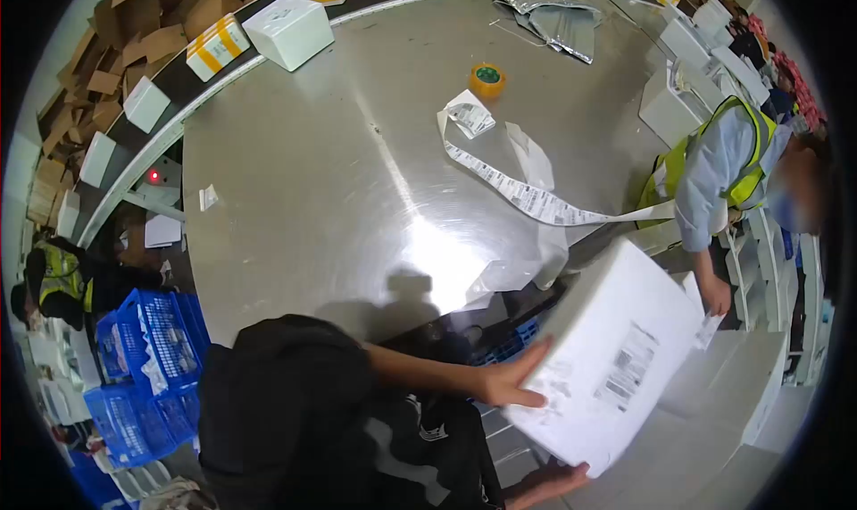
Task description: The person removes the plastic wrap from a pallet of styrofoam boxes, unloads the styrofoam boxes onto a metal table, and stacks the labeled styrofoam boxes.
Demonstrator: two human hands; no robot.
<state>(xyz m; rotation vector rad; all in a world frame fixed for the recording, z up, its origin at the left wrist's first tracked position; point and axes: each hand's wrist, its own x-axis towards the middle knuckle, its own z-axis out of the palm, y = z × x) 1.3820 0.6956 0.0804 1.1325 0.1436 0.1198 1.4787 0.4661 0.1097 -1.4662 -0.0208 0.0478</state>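
A large white foam box (pixel 580 376) with a printed label (pixel 628 365) is held tilted between both hands at the lower right. My left hand (pixel 518 380) presses on its left side, thumb and fingers spread over the surface. Under the bottom corner, my right hand (pixel 553 485) supports it, partly hidden by the box. A co-worker's hand (pixel 711 291) is at the box's far right edge, beside a white label sheet (pixel 708 324). Behind the box, a long strip of printed labels (pixel 536 204) runs across the metal table (pixel 295 197).
An orange tape roll (pixel 487 80) and silver foil bags (pixel 553 14) lie on the table. White foam boxes (pixel 287 32) stand along the curved conveyor. Blue crates (pixel 156 349) are at the left. A co-worker in a yellow vest (pixel 745 153) stands at the right.
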